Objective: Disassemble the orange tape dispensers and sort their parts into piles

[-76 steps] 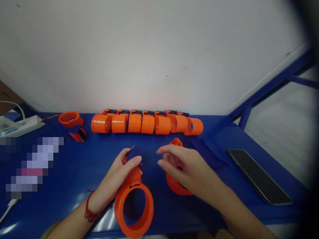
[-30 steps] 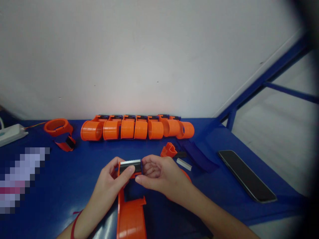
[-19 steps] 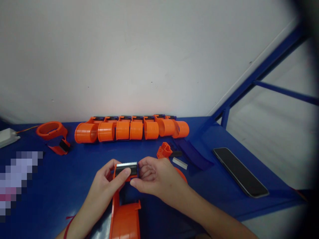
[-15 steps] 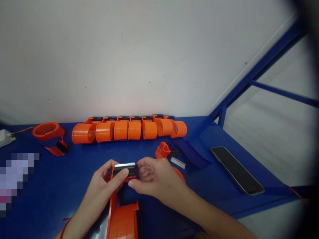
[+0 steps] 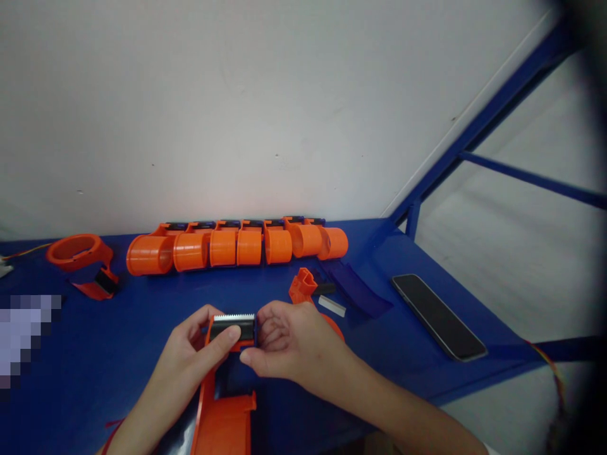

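Teeth are the worry from where I stand: the toothed blade (image 5: 232,318) at the head of the orange tape dispenser (image 5: 222,414) sits right between both hands, and the left thumb lies across the dark plate just under it. If that thumb slides upward, or the right hand pushes harder than the left resists, I would expect skin to catch on the serrations. The dispenser's body runs down toward the person and out of sight. Only its head is pinched, so a twist could, I think, lever it out of the grip and drop it onto the blue surface (image 5: 118,335).

The left hand (image 5: 190,354) is closed on the left end of the head, thumb in front and the other fingers curled behind. The right hand (image 5: 291,344) is closed on the right end, thumb beneath and fingers folded toward the top edge. Whether they touch the blade's end or only come close, I cannot tell.

Just behind the right hand lie a small orange part (image 5: 302,287), a white strip (image 5: 332,306) and a dark blue strip (image 5: 353,287). A row of orange dispensers (image 5: 227,248) lines the wall, a lone dispenser (image 5: 78,253) sits apart at the left, and a phone (image 5: 439,316) lies well off to the right.
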The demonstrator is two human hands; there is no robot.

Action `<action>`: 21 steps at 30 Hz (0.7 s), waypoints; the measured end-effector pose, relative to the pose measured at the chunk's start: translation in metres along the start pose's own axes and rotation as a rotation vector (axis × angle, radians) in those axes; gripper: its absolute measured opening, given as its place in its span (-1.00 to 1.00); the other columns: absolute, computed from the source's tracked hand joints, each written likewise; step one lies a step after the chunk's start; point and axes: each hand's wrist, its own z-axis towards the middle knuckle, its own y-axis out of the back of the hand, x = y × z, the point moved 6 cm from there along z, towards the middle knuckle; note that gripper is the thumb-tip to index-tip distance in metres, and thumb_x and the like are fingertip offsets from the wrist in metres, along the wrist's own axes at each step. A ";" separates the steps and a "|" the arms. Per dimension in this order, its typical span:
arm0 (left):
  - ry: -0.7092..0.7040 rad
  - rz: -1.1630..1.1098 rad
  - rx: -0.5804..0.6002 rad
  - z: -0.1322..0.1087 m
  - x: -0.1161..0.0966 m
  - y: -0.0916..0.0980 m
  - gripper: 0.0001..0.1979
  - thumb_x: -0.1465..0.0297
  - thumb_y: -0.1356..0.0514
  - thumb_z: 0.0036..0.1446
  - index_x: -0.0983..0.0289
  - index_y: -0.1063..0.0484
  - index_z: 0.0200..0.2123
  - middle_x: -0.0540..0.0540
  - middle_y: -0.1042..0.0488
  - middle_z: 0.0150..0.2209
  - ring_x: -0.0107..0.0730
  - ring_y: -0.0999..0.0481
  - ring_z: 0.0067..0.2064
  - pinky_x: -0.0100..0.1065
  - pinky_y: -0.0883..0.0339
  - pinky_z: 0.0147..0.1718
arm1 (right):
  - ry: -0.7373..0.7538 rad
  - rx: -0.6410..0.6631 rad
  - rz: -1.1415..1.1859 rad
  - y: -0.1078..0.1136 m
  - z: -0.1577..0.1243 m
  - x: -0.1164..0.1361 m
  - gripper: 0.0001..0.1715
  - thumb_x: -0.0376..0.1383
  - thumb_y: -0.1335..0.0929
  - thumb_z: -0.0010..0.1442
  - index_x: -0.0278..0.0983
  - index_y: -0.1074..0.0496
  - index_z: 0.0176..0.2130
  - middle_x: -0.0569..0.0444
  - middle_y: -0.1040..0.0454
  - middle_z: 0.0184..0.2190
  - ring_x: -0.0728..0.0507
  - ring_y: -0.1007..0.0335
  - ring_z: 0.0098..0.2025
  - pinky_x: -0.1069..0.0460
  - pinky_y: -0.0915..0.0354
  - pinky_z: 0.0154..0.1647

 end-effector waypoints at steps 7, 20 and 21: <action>-0.013 0.013 -0.098 -0.001 -0.009 0.013 -0.70 0.17 -0.33 -0.03 0.25 -0.35 -0.51 -0.09 -0.27 -0.53 -0.48 -0.24 -0.46 -0.54 -0.18 -0.52 | -0.008 -0.097 0.030 0.015 -0.003 0.007 -0.73 -0.29 -0.45 -0.10 -0.24 -0.27 -0.42 0.28 -0.27 -0.64 0.06 -0.21 -0.60 0.15 -0.15 -0.62; 0.028 -0.151 -0.226 -0.004 -0.012 0.017 -0.66 0.13 -0.36 -0.12 0.26 -0.40 -0.49 -0.09 -0.27 -0.53 -0.50 -0.23 -0.47 -0.59 -0.24 -0.56 | 0.146 -0.425 -0.015 0.136 -0.012 -0.008 -0.56 -0.22 -0.23 0.17 -0.33 -0.27 0.03 -0.07 -0.50 -0.21 -0.05 -0.41 -0.38 0.05 -0.34 -0.40; 0.024 -0.157 -0.229 -0.004 -0.012 0.017 -0.67 0.13 -0.36 -0.11 0.26 -0.41 -0.49 -0.09 -0.27 -0.53 -0.50 -0.23 -0.47 -0.59 -0.24 -0.56 | 0.142 -0.444 -0.133 0.142 -0.009 -0.014 -0.57 -0.20 -0.21 0.19 -0.34 -0.27 0.01 -0.09 -0.51 -0.22 -0.06 -0.42 -0.37 0.05 -0.34 -0.41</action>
